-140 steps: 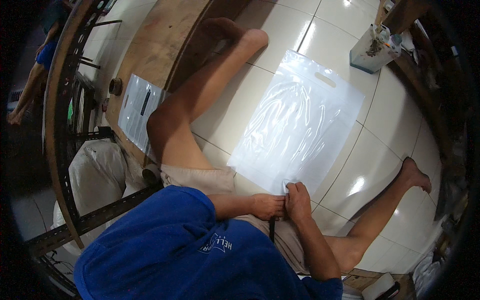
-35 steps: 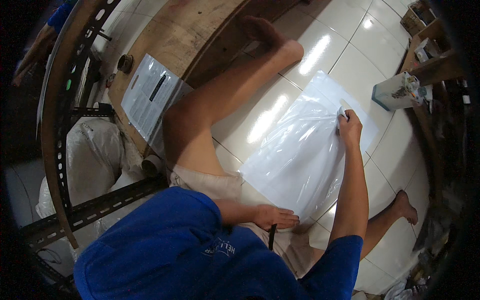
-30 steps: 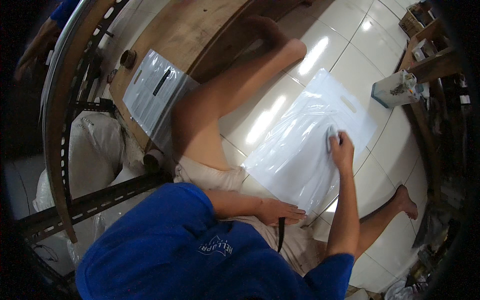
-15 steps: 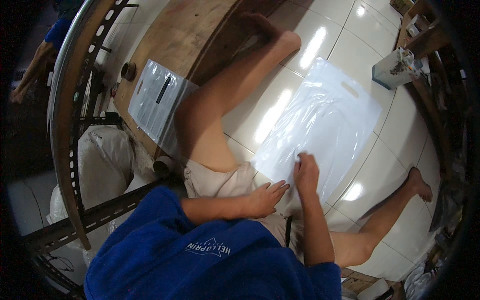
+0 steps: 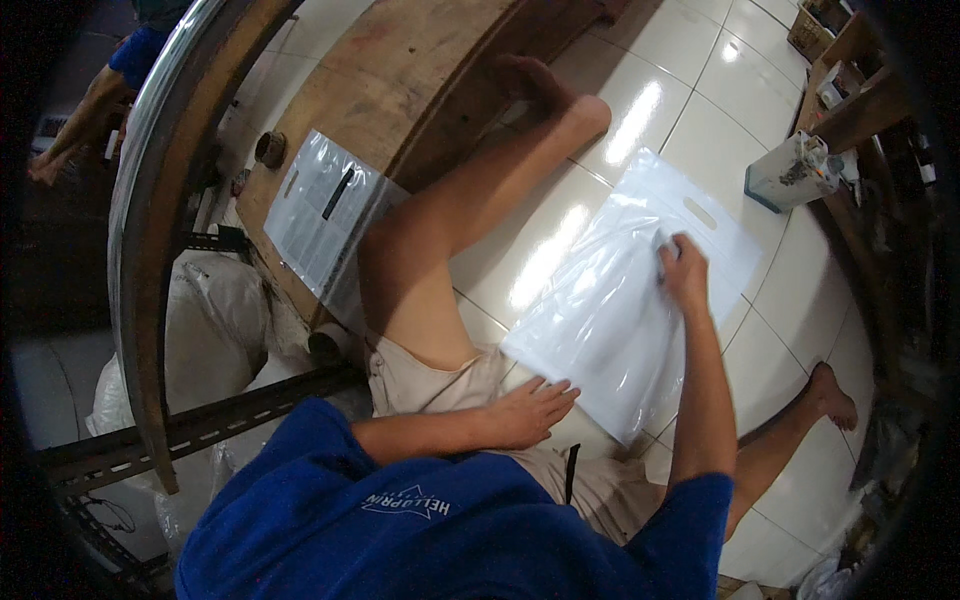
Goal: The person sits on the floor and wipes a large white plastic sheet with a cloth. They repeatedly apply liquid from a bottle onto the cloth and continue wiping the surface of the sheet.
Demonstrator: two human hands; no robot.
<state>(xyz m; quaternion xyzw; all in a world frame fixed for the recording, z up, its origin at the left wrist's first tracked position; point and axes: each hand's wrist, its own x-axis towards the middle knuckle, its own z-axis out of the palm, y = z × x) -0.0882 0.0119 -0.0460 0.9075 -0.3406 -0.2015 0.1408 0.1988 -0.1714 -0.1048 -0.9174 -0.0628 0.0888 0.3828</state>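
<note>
A white plastic bag (image 5: pixel 600 305) with a die-cut handle slot at its far end lies spread on the tiled floor between my legs, its glossy surface creased. My right hand (image 5: pixel 686 272) is closed over its upper part, just below the slot. Something small and pale shows at those fingertips, blurred; whether it is a separate thing or a pinch of plastic I cannot tell. At the bag's near left edge my left hand (image 5: pixel 532 411) rests with its fingers stretched out, holding nothing.
A clear bag with a black strip (image 5: pixel 315 225) lies on the wooden bench (image 5: pixel 350 95) at left, near a small round container (image 5: pixel 269 149). A cut-open plastic jug (image 5: pixel 790 175) stands at right. A metal rack frame (image 5: pixel 150 250) and wrapped bundles (image 5: pixel 215 310) flank me. Another person's arm (image 5: pixel 90 115) shows far left.
My right hand has moved away from me, up the bag from its near part toward the handle slot. My left hand stays about where it was, fingers stretched out.
</note>
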